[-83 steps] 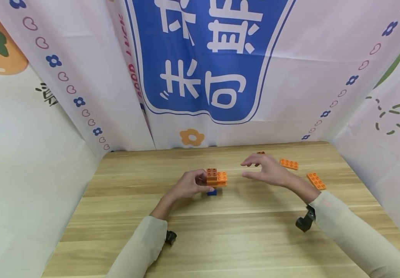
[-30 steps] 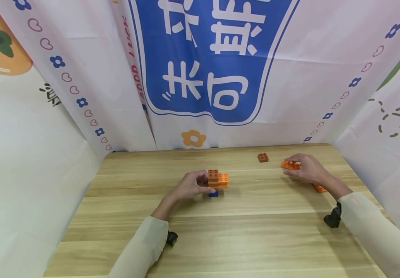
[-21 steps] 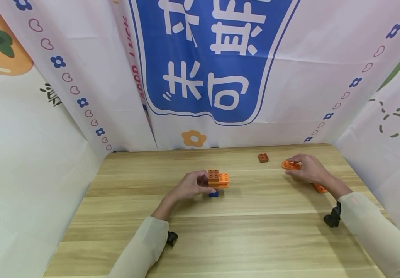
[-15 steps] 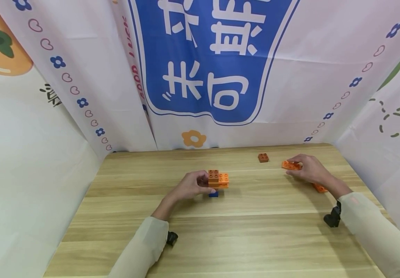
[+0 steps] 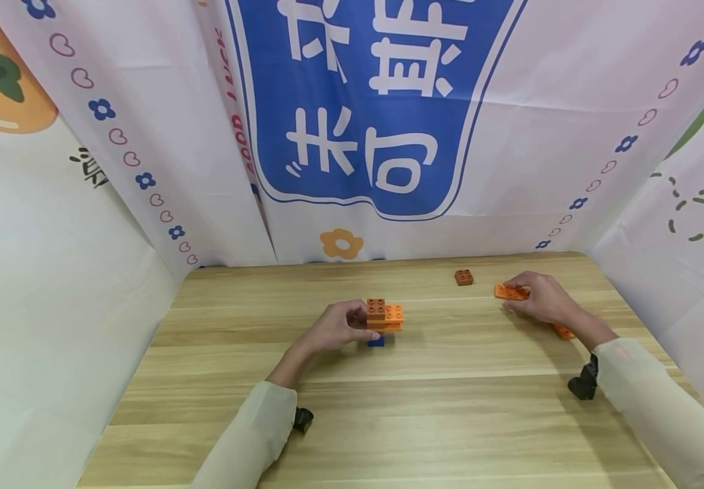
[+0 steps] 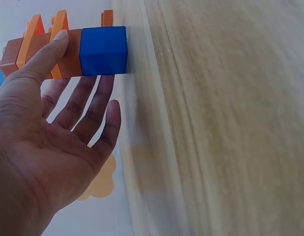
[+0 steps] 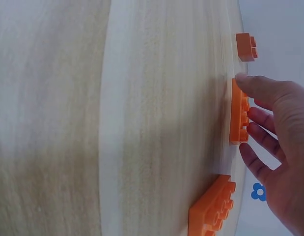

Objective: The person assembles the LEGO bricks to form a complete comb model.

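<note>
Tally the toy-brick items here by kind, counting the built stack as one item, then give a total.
Loose flat orange rectangular plastic bricks: 2
Loose small square brown plastic brick: 1
Upright stack of blue, brown and orange plastic bricks: 1
Total: 4

The left fingers hold a block tower with brown on top, orange in the middle and blue at the bottom. The right fingers pinch a flat orange block. Another orange block peeks out from under the right wrist. A little brown block sits near the back of the wooden worktop.
</note>
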A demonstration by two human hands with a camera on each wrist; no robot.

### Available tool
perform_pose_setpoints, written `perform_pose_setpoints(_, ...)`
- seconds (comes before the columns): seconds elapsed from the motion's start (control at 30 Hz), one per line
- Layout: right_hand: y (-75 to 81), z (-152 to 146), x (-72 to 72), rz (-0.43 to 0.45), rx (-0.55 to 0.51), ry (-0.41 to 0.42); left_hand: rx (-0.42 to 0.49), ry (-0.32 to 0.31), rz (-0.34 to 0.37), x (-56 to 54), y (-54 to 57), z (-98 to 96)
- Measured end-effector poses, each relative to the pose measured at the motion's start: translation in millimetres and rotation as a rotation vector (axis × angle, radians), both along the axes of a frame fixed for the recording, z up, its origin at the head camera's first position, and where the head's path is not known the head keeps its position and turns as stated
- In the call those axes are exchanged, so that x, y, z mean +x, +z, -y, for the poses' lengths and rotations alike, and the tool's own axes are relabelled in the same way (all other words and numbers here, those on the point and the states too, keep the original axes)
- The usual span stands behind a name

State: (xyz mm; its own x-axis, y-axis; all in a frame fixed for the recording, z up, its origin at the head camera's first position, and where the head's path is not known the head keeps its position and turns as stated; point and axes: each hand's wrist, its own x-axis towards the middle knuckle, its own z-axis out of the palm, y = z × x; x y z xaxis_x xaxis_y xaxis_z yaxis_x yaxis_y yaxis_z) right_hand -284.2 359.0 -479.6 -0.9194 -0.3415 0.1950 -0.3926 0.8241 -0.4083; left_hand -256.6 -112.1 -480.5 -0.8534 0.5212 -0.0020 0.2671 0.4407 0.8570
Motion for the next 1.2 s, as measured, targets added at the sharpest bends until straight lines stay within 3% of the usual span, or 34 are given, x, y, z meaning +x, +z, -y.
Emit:
perform_pose_setpoints(0.37, -3.0, 2, 0.6, -0.033, 0.045, 0.069, 0.002, -0.001, -0.002, 1.0, 2.3, -0.1)
perform_pose_setpoints(0.73, -6.2, 4, 1.9, -0.053, 0.055, 0.087, 0.004, 0.001, 0.016, 2.0, 3.0, 0.0)
perform_pose_setpoints(1.2, -5.1, 11, 2.6, -0.022, 0.053, 0.12, 0.012, 0.0, 0.009, 2.8, 3.0, -0.1)
